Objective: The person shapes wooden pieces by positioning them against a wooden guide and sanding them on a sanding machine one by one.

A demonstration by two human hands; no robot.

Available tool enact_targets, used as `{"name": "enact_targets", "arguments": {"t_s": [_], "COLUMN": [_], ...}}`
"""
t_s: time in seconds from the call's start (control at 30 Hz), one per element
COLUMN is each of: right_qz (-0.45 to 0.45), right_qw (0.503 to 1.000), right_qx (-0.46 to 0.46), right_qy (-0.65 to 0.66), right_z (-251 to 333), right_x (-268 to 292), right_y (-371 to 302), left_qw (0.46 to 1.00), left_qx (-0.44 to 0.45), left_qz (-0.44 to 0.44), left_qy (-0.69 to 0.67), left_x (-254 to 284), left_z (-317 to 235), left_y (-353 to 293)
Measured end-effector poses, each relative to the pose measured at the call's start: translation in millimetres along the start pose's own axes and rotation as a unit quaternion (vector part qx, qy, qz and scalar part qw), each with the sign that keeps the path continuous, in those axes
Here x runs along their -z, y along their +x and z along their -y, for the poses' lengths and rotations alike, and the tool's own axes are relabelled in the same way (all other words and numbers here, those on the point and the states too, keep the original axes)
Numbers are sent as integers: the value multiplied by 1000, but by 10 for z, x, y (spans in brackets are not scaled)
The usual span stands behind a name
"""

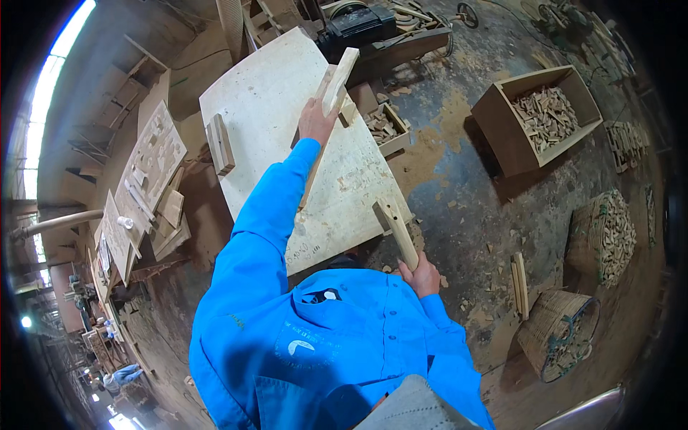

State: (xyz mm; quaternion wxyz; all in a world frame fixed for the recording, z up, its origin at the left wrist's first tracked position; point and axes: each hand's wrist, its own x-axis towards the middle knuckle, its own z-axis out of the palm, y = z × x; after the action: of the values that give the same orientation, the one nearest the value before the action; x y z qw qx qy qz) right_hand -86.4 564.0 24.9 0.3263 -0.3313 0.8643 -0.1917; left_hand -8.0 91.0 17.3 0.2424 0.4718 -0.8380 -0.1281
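My left hand (317, 120) is closed on a pale wooden piece (340, 77) at the far part of a whitish worktop (265, 93); its fingertips are partly hidden. Under that hand, a narrow wooden strip (312, 175) runs along the worktop, and a small wooden block (347, 112) sits just to the right. Beside the worktop's near right corner, my right hand (421, 276) grips the lower end of a wooden bar (401, 233). The bar's upper end overlaps a darker wooden piece (381, 215). Some stacked wooden pieces (220, 145) rest on the worktop's left side.
A dark motor (358, 29) stands beyond the worktop. Wood offcuts fill a small box (396, 143), a large wooden crate (502, 136) and two woven baskets (584, 236) (534, 333) on the right. Loose wooden strips (519, 285) lie on the floor. Leaning boards (154, 150) stand left.
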Motion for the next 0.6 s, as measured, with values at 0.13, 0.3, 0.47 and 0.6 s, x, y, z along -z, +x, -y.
{"name": "enact_targets", "arguments": {"t_s": [0.13,0.3,0.47,0.6], "right_qz": [-7,-2,-10,-28], "right_qw": [1000,1000,1000,999], "right_qx": [-2,2,4,15], "right_qy": [18,20,10,3], "right_z": [20,88,282,545], "right_x": [-3,-3,-19,-69], "right_y": [18,146,383,661], "left_qw": [1000,1000,1000,1000], "left_qx": [-9,-10,-2,6], "left_qz": [-27,-8,-1,12], "left_qy": [6,-1,3,7], "left_x": [-97,-68,-130,-149], "left_z": [51,23,185,390], "left_y": [42,171,466,852]}}
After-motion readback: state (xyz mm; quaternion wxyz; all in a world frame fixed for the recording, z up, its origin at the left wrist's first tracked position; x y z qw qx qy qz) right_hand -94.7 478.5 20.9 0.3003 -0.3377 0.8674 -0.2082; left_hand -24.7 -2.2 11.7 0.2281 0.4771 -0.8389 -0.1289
